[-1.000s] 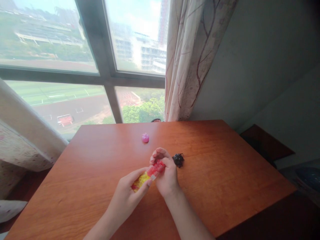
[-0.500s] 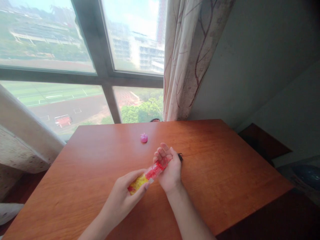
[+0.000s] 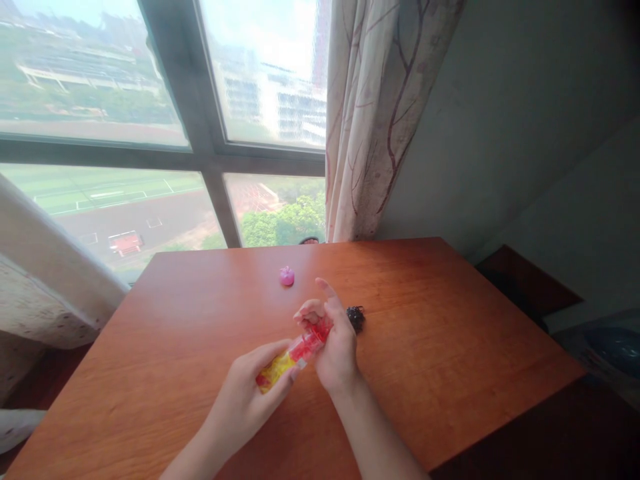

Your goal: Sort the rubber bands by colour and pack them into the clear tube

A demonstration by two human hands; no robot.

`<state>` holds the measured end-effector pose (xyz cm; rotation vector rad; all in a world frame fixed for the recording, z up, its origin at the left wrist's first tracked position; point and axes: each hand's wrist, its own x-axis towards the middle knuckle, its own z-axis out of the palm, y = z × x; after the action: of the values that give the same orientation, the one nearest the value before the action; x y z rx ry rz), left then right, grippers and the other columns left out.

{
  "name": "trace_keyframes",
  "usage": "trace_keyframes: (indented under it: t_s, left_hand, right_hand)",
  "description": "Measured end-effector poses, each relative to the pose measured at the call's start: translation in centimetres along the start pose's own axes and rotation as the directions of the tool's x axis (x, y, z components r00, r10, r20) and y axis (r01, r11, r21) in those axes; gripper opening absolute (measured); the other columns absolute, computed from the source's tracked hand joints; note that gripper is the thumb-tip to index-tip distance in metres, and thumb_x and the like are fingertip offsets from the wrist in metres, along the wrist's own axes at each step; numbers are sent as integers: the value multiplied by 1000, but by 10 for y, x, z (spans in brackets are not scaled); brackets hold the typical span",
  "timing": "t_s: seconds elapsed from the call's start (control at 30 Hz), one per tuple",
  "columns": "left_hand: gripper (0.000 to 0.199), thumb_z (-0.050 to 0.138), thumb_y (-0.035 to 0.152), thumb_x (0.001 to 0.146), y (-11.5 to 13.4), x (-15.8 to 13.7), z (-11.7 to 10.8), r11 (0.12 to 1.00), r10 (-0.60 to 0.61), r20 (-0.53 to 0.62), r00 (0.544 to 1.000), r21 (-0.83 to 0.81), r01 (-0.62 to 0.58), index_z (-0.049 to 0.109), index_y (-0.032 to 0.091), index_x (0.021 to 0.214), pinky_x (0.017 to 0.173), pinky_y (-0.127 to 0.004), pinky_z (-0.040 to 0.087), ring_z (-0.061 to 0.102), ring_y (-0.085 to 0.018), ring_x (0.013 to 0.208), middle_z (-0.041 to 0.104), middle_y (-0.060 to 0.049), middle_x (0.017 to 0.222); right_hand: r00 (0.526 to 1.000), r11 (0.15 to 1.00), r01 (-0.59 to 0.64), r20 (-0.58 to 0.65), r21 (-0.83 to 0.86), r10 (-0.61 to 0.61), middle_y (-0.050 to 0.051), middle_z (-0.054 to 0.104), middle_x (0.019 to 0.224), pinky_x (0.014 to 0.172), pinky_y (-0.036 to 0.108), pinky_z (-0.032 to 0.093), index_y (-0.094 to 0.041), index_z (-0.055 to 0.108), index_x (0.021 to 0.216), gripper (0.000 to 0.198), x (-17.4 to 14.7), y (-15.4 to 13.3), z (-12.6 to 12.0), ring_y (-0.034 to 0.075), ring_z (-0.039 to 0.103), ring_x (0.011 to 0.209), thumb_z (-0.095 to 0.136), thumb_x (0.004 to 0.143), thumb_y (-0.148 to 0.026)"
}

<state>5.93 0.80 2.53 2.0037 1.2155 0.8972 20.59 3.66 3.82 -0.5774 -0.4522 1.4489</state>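
Note:
My left hand [image 3: 255, 377] is closed around the lower part of a clear tube-shaped pack [image 3: 278, 371] with yellow and red contents. The pack lies tilted, its red end up and to the right. Around that red end curl the fingers of my right hand [image 3: 336, 343], with the index finger sticking up. Red material shows between the palm and these fingers; its exact kind is too blurred to tell. Just right of this hand, a small black tangled-looking thing [image 3: 356, 319] rests on the table. Farther back sits a small round pink object [image 3: 287, 277] with a stem-like top.
The brown wooden table [image 3: 165, 333] reaches to the window [image 3: 200, 157] at the back. A patterned curtain [image 3: 370, 120] hangs at the back right, and another light curtain [image 3: 45, 280] at the left. A dark wooden surface [image 3: 530, 283] stands beyond the table's right edge.
My right fingers have curled in closer over the red end of the pack, and the hand has tilted left, uncovering more of the black thing. My left hand has barely moved.

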Motion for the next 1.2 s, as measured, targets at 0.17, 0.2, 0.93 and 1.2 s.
trace_keyframes:
  t_s: [0.17,0.2,0.93,1.2]
  left_hand:
    - [27,61,34,86,0,0,2,1000,16,-54,998,11,-15,70,17,105,75,-24,57,73,-20,84,78,-8,100]
    - [27,62,34,86,0,0,2,1000,21,-63,998,15,-20,70,17,105,74,-24,57,73,-20,83,78,-8,99]
    - [27,61,33,85,3,4,-1,1000,27,-54,998,15,-26,69,18,107,79,-27,57,73,-21,86,77,-8,101]
    - [26,61,31,87,2,1,0,999,50,-7,999,6,-50,68,19,109,77,-25,56,72,-19,84,77,-7,99]
  right_hand:
    - [999,999,43,20,-14,-43,6,73,102,66,25,48,-22,54,122,42,-3,0,1,14,67,74,49,80,-17]
    - [999,999,45,25,-12,-45,6,72,105,65,25,47,-22,56,118,41,-3,0,0,14,67,75,48,77,-15]
    - [992,990,-114,60,80,110,-3,60,65,64,25,45,-22,67,81,22,2,-1,-1,14,56,65,55,64,-14]
    - [993,997,-81,85,1,81,0,63,64,63,25,47,-20,69,81,27,3,-2,-2,14,58,64,53,88,-41]
